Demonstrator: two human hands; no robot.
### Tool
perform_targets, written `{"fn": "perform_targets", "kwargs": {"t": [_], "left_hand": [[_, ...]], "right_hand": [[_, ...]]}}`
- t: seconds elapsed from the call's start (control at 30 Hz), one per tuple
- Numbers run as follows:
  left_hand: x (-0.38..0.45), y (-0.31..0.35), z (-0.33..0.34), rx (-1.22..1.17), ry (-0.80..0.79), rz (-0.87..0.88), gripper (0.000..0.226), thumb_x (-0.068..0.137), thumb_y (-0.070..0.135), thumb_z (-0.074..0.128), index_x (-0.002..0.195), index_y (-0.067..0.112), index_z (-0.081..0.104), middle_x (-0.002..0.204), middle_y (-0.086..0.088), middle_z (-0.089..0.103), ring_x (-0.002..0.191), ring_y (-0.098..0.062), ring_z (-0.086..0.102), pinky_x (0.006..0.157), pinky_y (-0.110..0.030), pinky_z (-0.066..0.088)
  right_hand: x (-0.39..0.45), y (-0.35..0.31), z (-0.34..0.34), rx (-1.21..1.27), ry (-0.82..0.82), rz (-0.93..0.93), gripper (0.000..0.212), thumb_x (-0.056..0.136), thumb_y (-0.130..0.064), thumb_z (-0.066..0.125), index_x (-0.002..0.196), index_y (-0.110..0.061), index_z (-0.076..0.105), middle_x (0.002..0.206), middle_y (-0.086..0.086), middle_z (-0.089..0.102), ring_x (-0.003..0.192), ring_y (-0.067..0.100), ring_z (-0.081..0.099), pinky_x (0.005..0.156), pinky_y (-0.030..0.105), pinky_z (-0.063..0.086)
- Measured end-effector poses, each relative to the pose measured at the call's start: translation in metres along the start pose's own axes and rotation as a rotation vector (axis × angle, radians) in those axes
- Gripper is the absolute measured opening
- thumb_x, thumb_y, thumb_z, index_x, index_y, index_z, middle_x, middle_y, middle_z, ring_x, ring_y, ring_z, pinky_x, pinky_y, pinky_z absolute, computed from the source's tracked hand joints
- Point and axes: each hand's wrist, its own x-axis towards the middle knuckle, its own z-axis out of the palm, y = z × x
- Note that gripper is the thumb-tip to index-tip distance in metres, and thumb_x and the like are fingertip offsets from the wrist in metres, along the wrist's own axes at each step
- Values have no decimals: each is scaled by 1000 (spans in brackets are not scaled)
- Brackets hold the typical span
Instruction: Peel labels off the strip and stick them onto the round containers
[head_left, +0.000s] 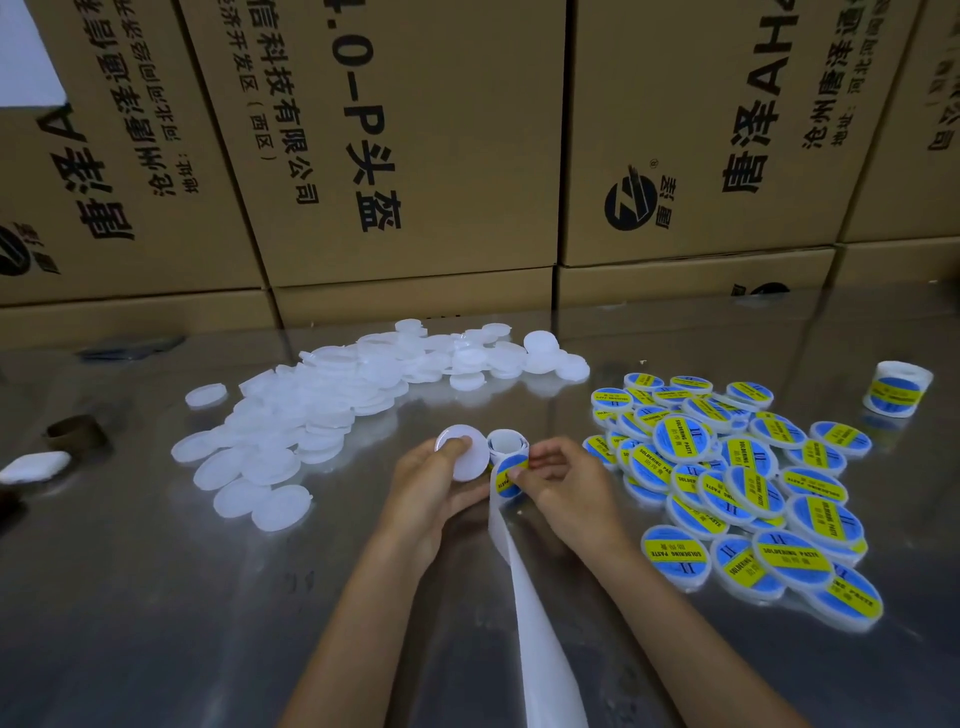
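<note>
My left hand (431, 483) holds a blank white round container (464, 453) tilted up toward me, my thumb curled over its near rim and the other fingers behind it. Just beside that container, touching its right edge, is the small roll of the label strip (506, 446). My right hand (558, 480) is closed in a narrow pinch on a blue and yellow label (508, 477) at the roll's lower side, thumb and forefinger meeting at the label's edge. I cannot tell whether the label is already partly lifted off the backing. From the roll the bare white backing strip (535, 613) runs down between my forearms toward me and off the lower edge of the view.

Everything sits on a shiny metal table (156, 597). Left of and beyond the held container lies a wide spread of unlabelled white containers (322, 405), overlapping one another. Right of the held container, well apart from the blank ones, is a heap of labelled containers (737, 483), their blue and yellow labels reading "SOLDERING PASTE". Farther right, beyond that heap, a second label roll (897, 388) stands alone. Far to the left of the held container are a brown cardboard ring (78, 434) and a small white pad-like thing (36, 466). Behind all of it, stacked cardboard boxes (415, 156) with black printing form a wall.
</note>
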Motion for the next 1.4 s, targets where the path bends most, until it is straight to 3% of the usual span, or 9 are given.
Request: {"fn": "perform_targets", "kwargs": {"t": [0.37,0.53,0.6,0.7,0.77,0.9,1.03,1.17,1.4], "left_hand": [[-1,-1,3,42,11,15,12,99,9,56,102,7,67,108,-17,72,101,-33,72,65,-32,62],[-1,-1,1,51,-30,43,24,101,9,53,119,-2,64,119,-20,70,114,-35,66,87,-43,59],[-1,0,1,49,-31,47,25,101,9,52,120,-3,64,120,-21,69,115,-36,65,90,-45,57],[0,0,0,51,-34,55,27,101,9,52,122,-4,63,122,-22,68,116,-36,65,94,-48,56],[1,-1,-2,41,-19,51,28,101,10,53,123,-4,62,123,-23,67,115,-37,65,95,-51,56],[3,2,-3,-16,34,59,27,99,8,57,122,-6,62,114,-19,69,97,-28,71,81,-39,60],[-2,7,0,-25,-23,116,17,98,1,58,111,4,66,119,-20,67,90,-28,74,72,-32,62],[-13,9,8,-13,-123,188,31,93,-2,63,116,18,72,115,-13,70,94,-28,74,68,-32,62],[-21,11,20,-46,-237,129,26,101,9,52,120,13,69,110,-13,75,96,-28,74,71,-32,61]], "right_hand": [[-3,1,-4,-113,51,-27,29,75,-19,83,62,-19,57,69,0,69,72,19,67,72,38,55],[-6,-3,-15,-130,-149,-42,27,73,-8,76,58,-19,57,85,7,74,84,24,69,81,40,54],[-7,-7,-20,-98,-254,-29,31,73,-2,75,57,-20,57,86,15,71,78,21,64,78,41,53],[-11,-16,-30,-70,-430,2,30,77,-3,74,60,-18,56,73,2,60,70,11,49,66,19,41],[-14,-21,-36,-57,-482,19,29,79,-4,73,62,-18,55,75,-1,57,74,10,47,67,19,38],[-12,-34,-44,-1,-277,37,20,81,-7,70,67,-15,58,93,0,67,83,6,57,73,17,42],[-7,-45,-54,202,-86,33,18,84,-7,68,74,-11,53,73,4,52,74,14,47,69,26,40],[-12,-55,-50,468,-160,52,16,87,-4,68,82,-10,54,81,7,71,72,19,65,60,24,48],[-20,-51,-33,387,-178,-26,23,86,-7,73,80,-11,51,66,2,69,52,11,61,48,15,43]]}}
